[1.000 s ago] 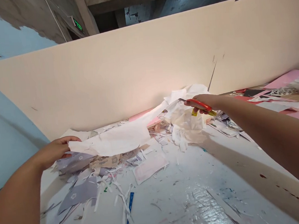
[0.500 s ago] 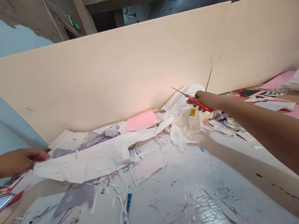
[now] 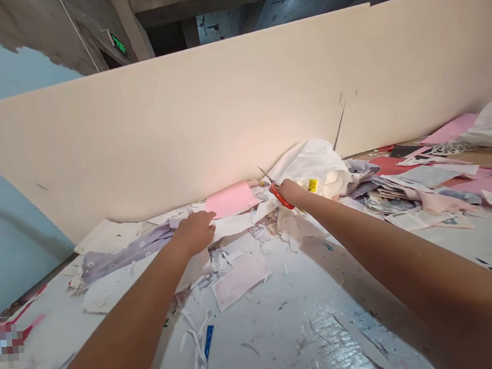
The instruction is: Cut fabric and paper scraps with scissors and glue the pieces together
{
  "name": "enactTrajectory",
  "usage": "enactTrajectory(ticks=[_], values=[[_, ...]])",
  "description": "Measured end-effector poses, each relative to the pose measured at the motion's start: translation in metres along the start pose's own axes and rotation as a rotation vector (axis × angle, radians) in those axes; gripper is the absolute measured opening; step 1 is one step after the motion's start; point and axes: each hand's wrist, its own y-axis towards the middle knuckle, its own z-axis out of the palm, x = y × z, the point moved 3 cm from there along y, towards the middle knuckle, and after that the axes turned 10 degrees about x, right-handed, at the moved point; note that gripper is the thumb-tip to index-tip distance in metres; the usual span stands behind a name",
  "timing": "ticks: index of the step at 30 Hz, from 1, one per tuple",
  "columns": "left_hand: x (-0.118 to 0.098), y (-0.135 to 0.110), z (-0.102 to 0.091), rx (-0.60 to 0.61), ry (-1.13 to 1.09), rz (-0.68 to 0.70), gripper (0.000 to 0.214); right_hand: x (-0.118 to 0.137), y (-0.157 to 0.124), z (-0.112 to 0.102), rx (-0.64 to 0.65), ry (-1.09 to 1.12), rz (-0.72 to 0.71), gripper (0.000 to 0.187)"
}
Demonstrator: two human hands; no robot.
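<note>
Head view, from where I'm standing: right hand (image 3: pixel 290 192) wrapped round red-handled metal scissors (image 3: pixel 282 198). Left hand (image 3: pixel 196 233), fingers loosely curled, can't tell if gripping, sits nearer the flat white strip (image 3: pixel 234 225) at its 3 o'clock, long axis roughly 9-to-3.

Both arms (image 3: pixel 124 321) extend forward, hands (image 3: pixel 195 233) apart.

Left hand (image 3: pixel 195 232) moved inward beside pink sheet (image 3: pixel 230 199); scissors (image 3: pixel 284 199) shifted left.
</note>
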Motion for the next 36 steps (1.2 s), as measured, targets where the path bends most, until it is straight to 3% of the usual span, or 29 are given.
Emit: enactTrajectory(ticks=[5,11,16,22,30,36], values=[[0.003,0.009,0.026,0.054,-0.008,-0.038,0.046,-0.009,0.002,0.009,0.029,0.042,0.031,0.029],[0.013,0.014,0.040,0.088,-0.028,-0.085,0.048,-0.020,-0.001,0.009,0.109,0.090,-0.153,0.029],[0.017,0.017,0.048,0.101,-0.033,-0.101,0.047,-0.040,-0.018,-0.006,0.312,0.068,-0.334,0.035],[0.018,0.020,0.052,0.103,-0.031,-0.120,0.048,-0.058,-0.032,-0.030,0.481,0.007,-0.350,0.031],[0.012,0.012,0.042,0.053,-0.046,-0.090,0.046,-0.033,-0.056,-0.036,0.403,0.227,-0.294,0.028],[-0.008,-0.003,0.021,-0.100,-0.063,-0.044,0.041,-0.034,-0.066,-0.039,0.351,0.206,-0.275,0.039]])
